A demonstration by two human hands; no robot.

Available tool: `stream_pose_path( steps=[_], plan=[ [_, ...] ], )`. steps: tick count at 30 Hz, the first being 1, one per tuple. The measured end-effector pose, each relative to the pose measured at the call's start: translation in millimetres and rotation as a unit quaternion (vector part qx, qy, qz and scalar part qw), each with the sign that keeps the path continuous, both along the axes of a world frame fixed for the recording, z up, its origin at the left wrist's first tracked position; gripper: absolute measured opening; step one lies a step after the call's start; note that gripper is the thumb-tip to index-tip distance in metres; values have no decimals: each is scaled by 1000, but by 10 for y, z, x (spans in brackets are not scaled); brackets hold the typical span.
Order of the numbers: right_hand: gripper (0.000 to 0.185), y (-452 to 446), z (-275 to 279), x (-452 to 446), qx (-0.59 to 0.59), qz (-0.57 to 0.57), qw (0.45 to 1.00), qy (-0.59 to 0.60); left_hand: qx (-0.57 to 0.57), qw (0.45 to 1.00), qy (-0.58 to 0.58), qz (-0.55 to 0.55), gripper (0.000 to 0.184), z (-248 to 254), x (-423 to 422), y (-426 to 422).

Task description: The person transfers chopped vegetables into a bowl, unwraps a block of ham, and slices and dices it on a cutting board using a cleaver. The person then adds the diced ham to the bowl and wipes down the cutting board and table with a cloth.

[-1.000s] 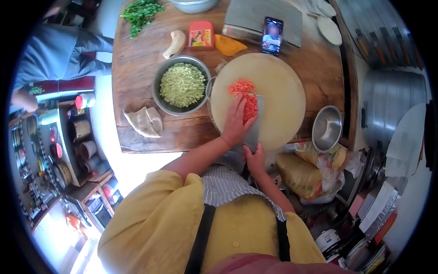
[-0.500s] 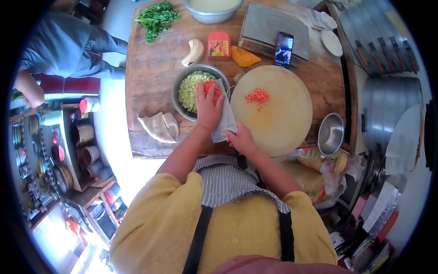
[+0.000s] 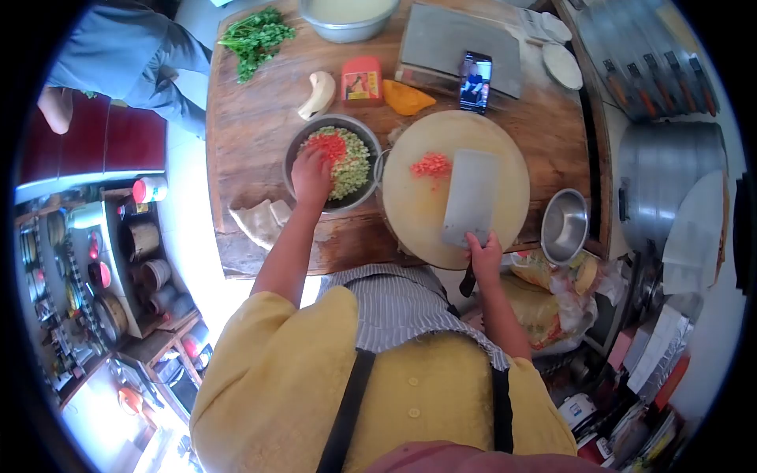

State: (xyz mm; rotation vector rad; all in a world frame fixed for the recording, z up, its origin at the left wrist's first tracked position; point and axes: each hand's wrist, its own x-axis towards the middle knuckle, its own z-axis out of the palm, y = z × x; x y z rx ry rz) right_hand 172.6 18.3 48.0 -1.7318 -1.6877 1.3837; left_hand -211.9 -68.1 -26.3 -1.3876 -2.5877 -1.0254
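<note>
My right hand (image 3: 484, 254) grips the handle of a cleaver (image 3: 471, 197). Its broad blade is over the round chopping board (image 3: 402, 229), beside a small pile of chopped red pieces (image 3: 430, 164). My left hand (image 3: 312, 175) reaches into a metal bowl (image 3: 293, 140), palm down, with its fingers extended at more chopped red pieces (image 3: 330, 145). These lie on pale green diced vegetable (image 3: 353, 167) inside the bowl. Part of the bowl's contents is hidden under that hand.
Beyond the bowl are a pale curved piece (image 3: 318, 94), a red-lidded container (image 3: 361, 80), an orange chunk (image 3: 407, 98) and a phone (image 3: 475, 82). A cloth (image 3: 259, 224) lies left, herbs (image 3: 256, 41) far left, a small metal bowl (image 3: 565, 227) right. Another person (image 3: 130, 59) stands left.
The cleaver has moved right, from the bowl's edge to over the board, in my right hand. My left hand has left the blade and shifted left within the bowl, where red pieces now lie.
</note>
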Motion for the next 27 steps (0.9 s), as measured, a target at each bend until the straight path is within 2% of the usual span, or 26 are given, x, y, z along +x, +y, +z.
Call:
stream_pose_path(
  steps=[1,3,5,7,8,10,13,15,17,20,22,24,25,26,27],
  plan=[
    [23,70,-54,87,-2,-29,1000,11,3,1000,-1,-5,14,29,112,67],
    [23,179,-121,222,-5,-61,998,21,64,993,-89,-45,17,126,445,226],
    [24,277,-155,247,-17,-70,997,16,67,978,-153,-129,23,287,877,466],
    [25,354,-212,223,-40,-59,997,10,49,961,-121,-245,37,281,1188,674],
    [25,401,-242,182,-62,-47,997,3,49,962,-118,-243,37,274,1317,784],
    [25,432,-284,85,-60,-25,998,14,-7,972,-74,-222,53,243,1523,946],
    [27,387,-266,-156,-75,11,997,16,-1,981,-70,-179,61,152,1630,1012],
    [28,328,-273,-306,-92,28,995,6,4,981,-85,-172,61,153,1629,1020],
    [32,245,-318,-449,-45,120,991,-32,9,981,-100,-164,61,153,1625,1013],
    [34,97,-390,-661,-36,140,989,10,49,985,-111,-124,55,161,1598,988],
    [32,78,-517,-740,15,179,984,0,84,954,-282,-50,47,235,1503,928],
    [31,77,-456,-853,63,217,974,-12,118,944,-308,-25,44,25,1335,790],
    [29,117,-232,-977,-11,223,975,14,151,930,-334,3,41,-47,1245,713],
    [27,147,-115,-1076,-86,228,969,41,180,892,-415,5,53,198,1192,618],
    [27,155,-127,-1146,-89,230,968,44,178,894,-412,8,53,332,1144,539]
  ],
)
